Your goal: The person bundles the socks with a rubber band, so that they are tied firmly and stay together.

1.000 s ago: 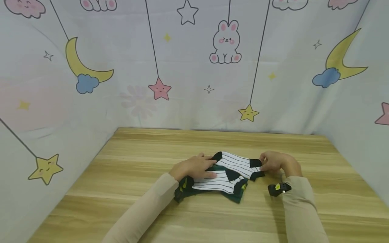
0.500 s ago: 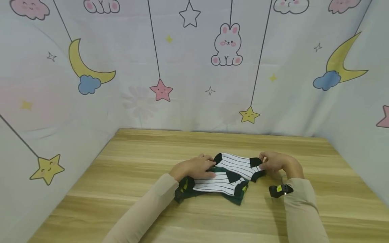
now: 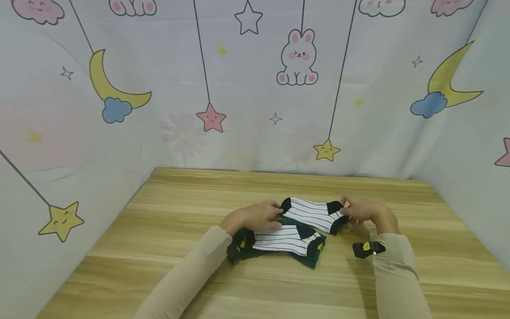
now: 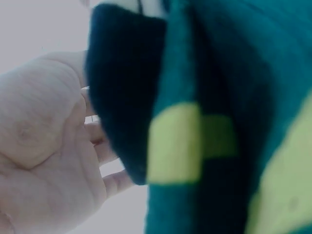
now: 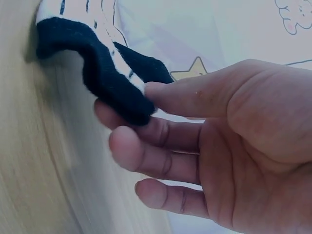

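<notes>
Two white ankle socks with thin black stripes and black ends lie at the table's middle. My right hand (image 3: 364,210) pinches the black cuff of the far sock (image 3: 312,212) between thumb and index finger; in the right wrist view that cuff (image 5: 117,97) bends down from the pinch and the other fingers are loosely curled. Fingertips of my left hand (image 3: 256,217) touch the far sock's other black end, while its thumb lies over the near sock (image 3: 275,239). Under the near sock is dark green knit fabric with yellow patches (image 3: 304,260), large and blurred in the left wrist view.
The wooden table (image 3: 199,190) reaches back to a white curtain (image 3: 247,146) printed with stars, moons and a rabbit, which also closes both sides. A black strap device (image 3: 368,249) sits on the right wrist.
My right hand has moved slightly away from me, raising the far sock's cuff end a little. My left hand and the near sock stay nearly where they were.
</notes>
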### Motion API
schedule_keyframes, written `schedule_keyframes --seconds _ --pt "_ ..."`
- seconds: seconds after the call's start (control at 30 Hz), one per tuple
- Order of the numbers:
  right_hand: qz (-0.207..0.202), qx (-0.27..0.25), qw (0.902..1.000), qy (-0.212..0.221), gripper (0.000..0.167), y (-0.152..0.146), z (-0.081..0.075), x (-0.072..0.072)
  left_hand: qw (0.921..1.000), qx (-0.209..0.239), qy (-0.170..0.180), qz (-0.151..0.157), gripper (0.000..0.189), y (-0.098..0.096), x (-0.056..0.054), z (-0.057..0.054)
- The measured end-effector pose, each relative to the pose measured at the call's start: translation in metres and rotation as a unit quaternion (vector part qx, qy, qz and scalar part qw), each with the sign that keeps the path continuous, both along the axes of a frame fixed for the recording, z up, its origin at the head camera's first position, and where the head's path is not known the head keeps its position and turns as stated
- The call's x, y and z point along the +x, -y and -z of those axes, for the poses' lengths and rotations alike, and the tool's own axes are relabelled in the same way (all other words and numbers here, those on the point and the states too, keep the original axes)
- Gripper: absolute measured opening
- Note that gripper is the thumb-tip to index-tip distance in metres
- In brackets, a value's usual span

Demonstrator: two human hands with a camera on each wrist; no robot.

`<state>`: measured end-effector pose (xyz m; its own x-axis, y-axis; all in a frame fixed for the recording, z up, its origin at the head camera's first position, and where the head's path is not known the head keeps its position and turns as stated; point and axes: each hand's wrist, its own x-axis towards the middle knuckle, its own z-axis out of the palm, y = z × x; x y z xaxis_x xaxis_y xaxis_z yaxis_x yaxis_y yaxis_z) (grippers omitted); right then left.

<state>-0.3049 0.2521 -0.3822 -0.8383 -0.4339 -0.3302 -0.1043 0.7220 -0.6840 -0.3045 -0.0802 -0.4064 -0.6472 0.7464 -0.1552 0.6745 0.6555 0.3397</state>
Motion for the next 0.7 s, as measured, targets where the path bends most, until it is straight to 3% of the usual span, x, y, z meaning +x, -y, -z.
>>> schedule_keyframes --seconds 0.27,0.5,0.7 --pt "0.005 -0.021 0.999 -0.039 0.011 0.001 -0.002 -0.005 0.9996 0.029 -0.005 0.0 0.049 0.006 -0.003 -0.006" --pt "-0.02 -0.059 0.9959 -0.065 0.021 0.002 -0.002 -0.008 0.998 0.063 -0.003 -0.005 0.045 0.013 -0.006 -0.012" --pt "-0.034 -0.095 0.9926 -0.067 0.03 -0.001 -0.004 -0.007 0.9935 0.103 -0.044 -0.024 0.038 0.017 -0.009 -0.015"
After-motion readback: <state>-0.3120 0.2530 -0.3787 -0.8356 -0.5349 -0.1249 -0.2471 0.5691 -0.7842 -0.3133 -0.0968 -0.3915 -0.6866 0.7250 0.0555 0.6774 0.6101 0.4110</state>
